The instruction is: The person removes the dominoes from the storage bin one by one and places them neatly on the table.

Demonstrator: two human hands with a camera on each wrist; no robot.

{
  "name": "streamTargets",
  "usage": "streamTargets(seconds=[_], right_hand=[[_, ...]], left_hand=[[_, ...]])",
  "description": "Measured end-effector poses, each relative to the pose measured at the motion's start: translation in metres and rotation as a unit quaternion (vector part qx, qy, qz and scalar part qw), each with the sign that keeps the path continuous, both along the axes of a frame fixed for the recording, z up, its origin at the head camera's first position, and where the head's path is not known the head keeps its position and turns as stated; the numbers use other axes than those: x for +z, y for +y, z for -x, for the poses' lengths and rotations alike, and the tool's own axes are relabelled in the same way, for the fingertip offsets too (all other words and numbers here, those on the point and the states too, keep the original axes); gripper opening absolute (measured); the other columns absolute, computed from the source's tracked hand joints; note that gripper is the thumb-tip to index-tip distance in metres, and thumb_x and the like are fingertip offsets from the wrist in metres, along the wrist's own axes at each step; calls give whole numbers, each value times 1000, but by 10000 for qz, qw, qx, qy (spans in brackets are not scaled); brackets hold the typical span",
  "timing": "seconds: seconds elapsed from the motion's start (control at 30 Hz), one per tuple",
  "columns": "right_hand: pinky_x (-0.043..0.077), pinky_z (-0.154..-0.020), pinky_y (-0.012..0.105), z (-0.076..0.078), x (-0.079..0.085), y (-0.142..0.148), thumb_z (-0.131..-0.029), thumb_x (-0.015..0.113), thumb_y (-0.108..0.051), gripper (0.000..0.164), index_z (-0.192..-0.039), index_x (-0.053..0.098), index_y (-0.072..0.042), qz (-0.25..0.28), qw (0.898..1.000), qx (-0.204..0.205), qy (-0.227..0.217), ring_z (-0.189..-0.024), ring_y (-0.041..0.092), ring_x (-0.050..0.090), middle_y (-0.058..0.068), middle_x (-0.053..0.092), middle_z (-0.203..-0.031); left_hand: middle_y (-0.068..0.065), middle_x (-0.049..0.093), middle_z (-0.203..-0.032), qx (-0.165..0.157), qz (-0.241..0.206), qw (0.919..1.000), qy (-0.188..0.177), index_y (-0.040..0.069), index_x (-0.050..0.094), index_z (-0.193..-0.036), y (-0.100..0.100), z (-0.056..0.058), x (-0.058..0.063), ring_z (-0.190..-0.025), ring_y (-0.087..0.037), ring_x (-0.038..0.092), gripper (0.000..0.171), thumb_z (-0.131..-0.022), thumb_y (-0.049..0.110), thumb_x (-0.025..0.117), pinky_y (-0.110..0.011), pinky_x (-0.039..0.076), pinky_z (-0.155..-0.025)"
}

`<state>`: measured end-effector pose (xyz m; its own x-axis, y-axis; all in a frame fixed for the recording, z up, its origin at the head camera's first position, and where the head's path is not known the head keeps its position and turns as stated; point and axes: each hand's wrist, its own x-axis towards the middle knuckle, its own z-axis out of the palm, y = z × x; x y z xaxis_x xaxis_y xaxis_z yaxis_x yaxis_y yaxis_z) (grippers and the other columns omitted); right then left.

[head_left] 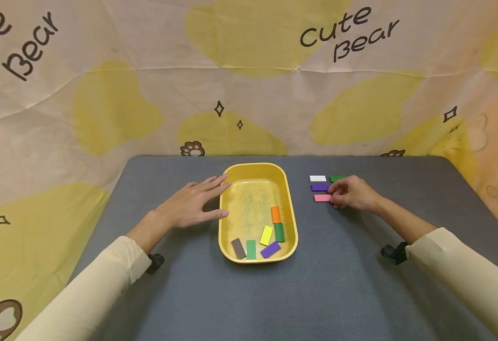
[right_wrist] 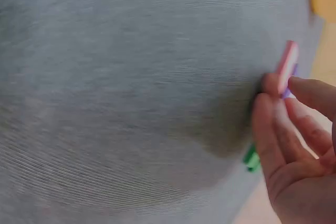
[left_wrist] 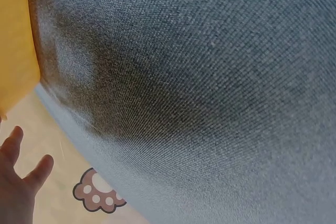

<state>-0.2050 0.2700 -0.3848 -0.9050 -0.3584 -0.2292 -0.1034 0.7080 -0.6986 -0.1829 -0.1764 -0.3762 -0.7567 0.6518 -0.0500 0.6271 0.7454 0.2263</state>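
A pink domino-shaped block [head_left: 322, 198] lies at the right of the table, its right end between the thumb and fingertips of my right hand [head_left: 353, 194]. In the right wrist view, that hand pinches the pink block [right_wrist: 287, 65]. Just behind it are a purple block [head_left: 319, 187], a white block [head_left: 317, 178] and a green block [head_left: 337, 178], the last partly covered by the hand. My left hand [head_left: 193, 203] is spread at the left side of a yellow tray [head_left: 290, 199], fingertips right at its rim.
Inside the tray lie an orange block [head_left: 276, 214], a dark green block [head_left: 279, 232], a yellow block [head_left: 266, 235], a purple block [head_left: 271, 249], a light green block [head_left: 251, 249] and a brown block [head_left: 238, 248]. A printed cloth [head_left: 249, 94] hangs behind the grey table [head_left: 317, 293].
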Motion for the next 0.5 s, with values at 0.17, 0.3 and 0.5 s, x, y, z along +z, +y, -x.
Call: streamTargets(seconds=[0.17, 0.3, 0.5], right_hand=[[53, -61, 26, 0, 20, -12, -92, 68, -7, 24, -110, 67, 9, -123, 9996, -64, 228, -69, 21, 66, 10, 69, -82], [58, -70, 30, -2, 40, -31, -95, 65, -13, 29, -115, 66, 8, 212, 9997, -97, 79, -77, 27, 71, 13, 70, -90], [57, -83, 41, -6, 63, -66, -97, 66, -18, 35, -120, 61, 8, 1093, 9906, -69, -815, -93, 32, 72, 22, 69, -104]], left_hand=[[3, 16, -166, 0, -35, 10000, -9, 20, 27, -159, 0, 0, 0, -150, -29, 22, 84, -94, 69, 46, -58, 29, -111], [3, 16, -166, 2, -41, 10000, -18, 21, 27, -159, 0, 0, -1, -150, -29, 22, 84, -94, 71, 45, -58, 29, -111], [4, 16, -166, 15, -38, 10000, -15, 21, 27, -159, 0, 0, -2, -150, -28, 21, 85, -93, 71, 45, -58, 29, -111]])
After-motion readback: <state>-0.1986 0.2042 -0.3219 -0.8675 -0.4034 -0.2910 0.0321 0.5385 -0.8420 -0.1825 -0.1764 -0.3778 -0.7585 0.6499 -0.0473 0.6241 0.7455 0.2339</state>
